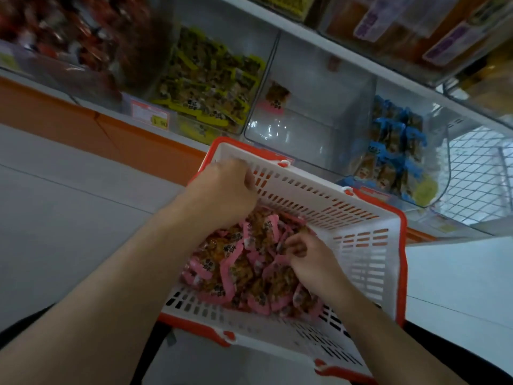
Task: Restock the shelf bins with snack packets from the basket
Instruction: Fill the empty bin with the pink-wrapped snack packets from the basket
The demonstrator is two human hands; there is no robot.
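Note:
A white basket with an orange rim sits low in front of me, holding a heap of pink-edged snack packets. My left hand grips the basket's far left rim, fingers curled over the edge. My right hand is down in the heap, its curled fingers pinching packets. Behind the basket stands a clear shelf bin that holds a single pink packet.
A bin of yellow-edged packets is left of the clear bin and a bin of blue-edged packets is right of it. Red packets fill a bin at far left. An upper shelf overhangs. Grey floor lies left.

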